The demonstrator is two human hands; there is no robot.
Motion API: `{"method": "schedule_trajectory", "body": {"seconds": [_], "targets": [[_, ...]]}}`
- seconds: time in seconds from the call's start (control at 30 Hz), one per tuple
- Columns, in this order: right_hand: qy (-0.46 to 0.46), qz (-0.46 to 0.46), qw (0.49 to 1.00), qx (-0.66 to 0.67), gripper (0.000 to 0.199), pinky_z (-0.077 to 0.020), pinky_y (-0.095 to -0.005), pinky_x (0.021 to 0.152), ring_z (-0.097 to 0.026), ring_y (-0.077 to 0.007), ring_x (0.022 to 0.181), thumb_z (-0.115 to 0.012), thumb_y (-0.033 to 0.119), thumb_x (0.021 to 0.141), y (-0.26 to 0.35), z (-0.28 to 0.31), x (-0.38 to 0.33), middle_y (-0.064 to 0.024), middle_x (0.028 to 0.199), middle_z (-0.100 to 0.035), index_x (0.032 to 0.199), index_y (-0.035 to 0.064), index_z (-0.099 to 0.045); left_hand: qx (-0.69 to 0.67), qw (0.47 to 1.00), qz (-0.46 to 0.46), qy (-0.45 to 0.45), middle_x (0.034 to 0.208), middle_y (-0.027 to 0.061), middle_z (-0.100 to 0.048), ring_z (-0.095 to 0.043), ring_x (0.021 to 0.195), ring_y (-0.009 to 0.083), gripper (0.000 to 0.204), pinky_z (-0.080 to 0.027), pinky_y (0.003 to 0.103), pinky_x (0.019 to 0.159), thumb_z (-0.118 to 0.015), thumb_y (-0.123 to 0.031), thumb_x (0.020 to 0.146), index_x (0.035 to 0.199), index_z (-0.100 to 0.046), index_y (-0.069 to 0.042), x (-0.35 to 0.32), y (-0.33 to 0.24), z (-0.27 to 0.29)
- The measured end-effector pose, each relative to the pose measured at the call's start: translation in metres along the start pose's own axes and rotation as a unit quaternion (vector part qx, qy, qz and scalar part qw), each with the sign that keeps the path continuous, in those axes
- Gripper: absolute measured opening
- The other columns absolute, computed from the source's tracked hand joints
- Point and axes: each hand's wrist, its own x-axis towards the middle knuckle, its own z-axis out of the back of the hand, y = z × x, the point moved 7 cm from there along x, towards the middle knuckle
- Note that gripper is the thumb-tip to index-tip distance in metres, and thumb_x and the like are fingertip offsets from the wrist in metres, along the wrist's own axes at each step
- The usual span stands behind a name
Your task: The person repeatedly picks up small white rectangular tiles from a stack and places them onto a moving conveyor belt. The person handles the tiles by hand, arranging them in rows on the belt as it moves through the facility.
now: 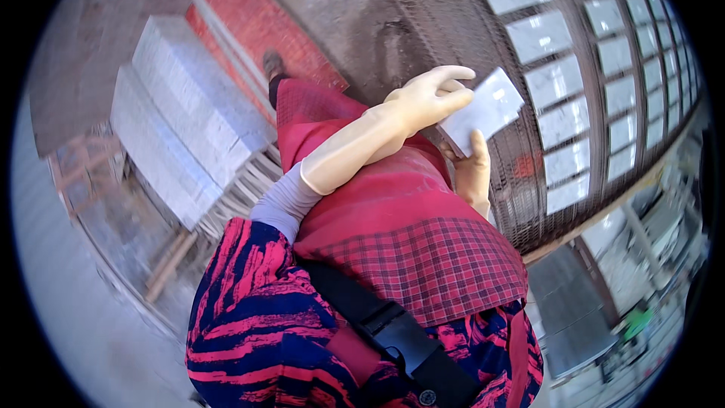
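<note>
In front of my red apron I hold a small stack of white rectangular tiles (pixel 487 109), tilted, with one glossy face up. My right hand (pixel 474 170), in a cream rubber glove, grips the near edge with its thumb on top; its other fingers are mostly hidden under the stack. My left hand (pixel 430 98), gloved up the forearm, is at the stack's left edge. Its lower fingers curl against the tiles, while one finger stretches out above them. To the right of the stack, rows of glossy white tiles (pixel 538 36) lie spaced on a brown mesh surface (pixel 491 53).
A large pale block-like stack (pixel 192 102) stands on slatted wood at my left. Beyond it lies a red panel (pixel 260 26) on the floor, with a shoe (pixel 273 64) on it. A wooden rail (pixel 604 211) edges the mesh surface. Dark flat sheets (pixel 570 310) lie lower right.
</note>
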Motion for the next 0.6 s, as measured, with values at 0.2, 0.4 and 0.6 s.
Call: {"method": "schedule_trajectory", "body": {"seconds": [0.2, 0.4, 0.6], "targets": [[-0.032, -0.030, 0.998, -0.053, 0.063, -0.0514, -0.0433, 0.099, -0.064, -0.0285, 0.115, -0.065, 0.043, 0.101, 0.019, 0.002, -0.013, -0.0113, 0.135, -0.064, 0.150, 0.0078, -0.045, -0.085, 0.992, -0.045, -0.079, 0.130, 0.0080, -0.070, -0.061, 0.123, 0.0172, 0.047, -0.048, 0.033, 0.101, -0.068, -0.028, 0.102, 0.146, -0.060, -0.015, -0.045, 0.000, 0.055], [-0.110, -0.028, 0.993, -0.023, 0.070, -0.0495, -0.0497, 0.105, -0.059, -0.0341, 0.124, -0.066, 0.045, 0.099, 0.053, 0.044, -0.024, -0.0146, 0.143, -0.057, 0.153, 0.0071, -0.042, -0.100, 0.948, -0.144, -0.266, 0.131, 0.0076, -0.070, -0.064, 0.119, 0.0168, 0.045, -0.049, 0.032, 0.105, -0.067, -0.019, 0.104, 0.147, -0.059, -0.011, -0.107, 0.035, 0.137], [-0.159, -0.087, 0.983, 0.011, 0.073, -0.0536, -0.0397, 0.099, -0.058, -0.0290, 0.122, -0.072, 0.050, 0.096, 0.066, 0.060, -0.059, -0.0161, 0.140, -0.057, 0.148, 0.0072, -0.043, -0.213, 0.792, -0.042, -0.570, 0.126, 0.0105, -0.073, -0.068, 0.113, 0.0181, 0.041, -0.054, 0.033, 0.096, -0.067, -0.023, 0.103, 0.141, -0.063, -0.009, -0.217, 0.179, 0.280]]}}
